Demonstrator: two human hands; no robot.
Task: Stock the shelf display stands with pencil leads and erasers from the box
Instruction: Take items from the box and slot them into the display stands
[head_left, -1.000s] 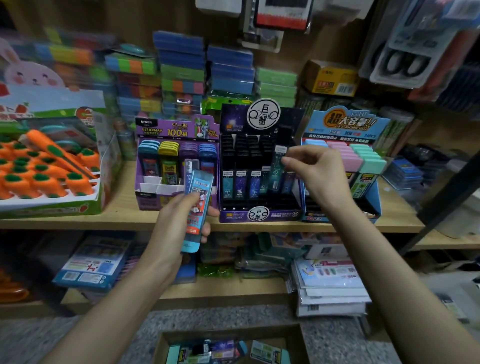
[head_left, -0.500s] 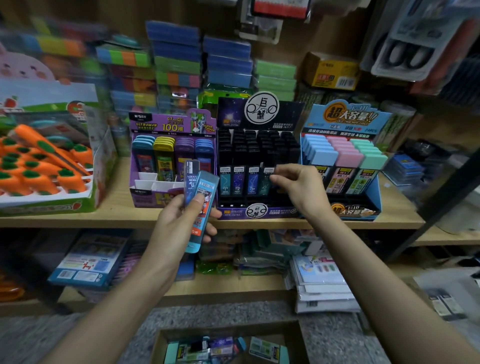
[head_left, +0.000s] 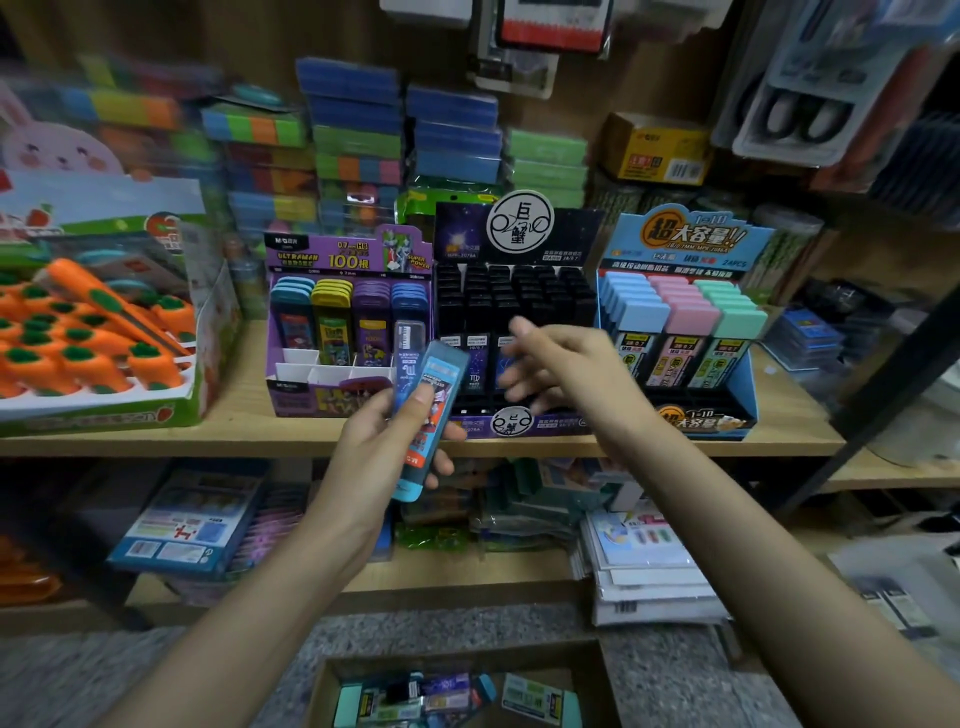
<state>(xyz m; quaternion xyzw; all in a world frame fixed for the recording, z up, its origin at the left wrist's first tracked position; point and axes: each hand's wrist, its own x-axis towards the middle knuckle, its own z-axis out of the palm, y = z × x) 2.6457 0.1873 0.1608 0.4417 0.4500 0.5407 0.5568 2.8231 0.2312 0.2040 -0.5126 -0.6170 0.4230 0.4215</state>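
Centre frame: left grip (head_left: 376, 460) clasps two slim lead cases (head_left: 440, 373), thumb across. Light, rigid, likely slick; pinch narrow sides near cap. Right grip (head_left: 563, 371) empty, fingers spread, before black stand (head_left: 519, 293).

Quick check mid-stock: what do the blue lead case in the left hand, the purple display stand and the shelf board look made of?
The blue lead case in the left hand: likely hard plastic, glossy, translucent top. The purple display stand: printed cardboard, going by thin folded white dividers. The shelf board: light wood or wood-look laminate, matte; blur hides the grain.
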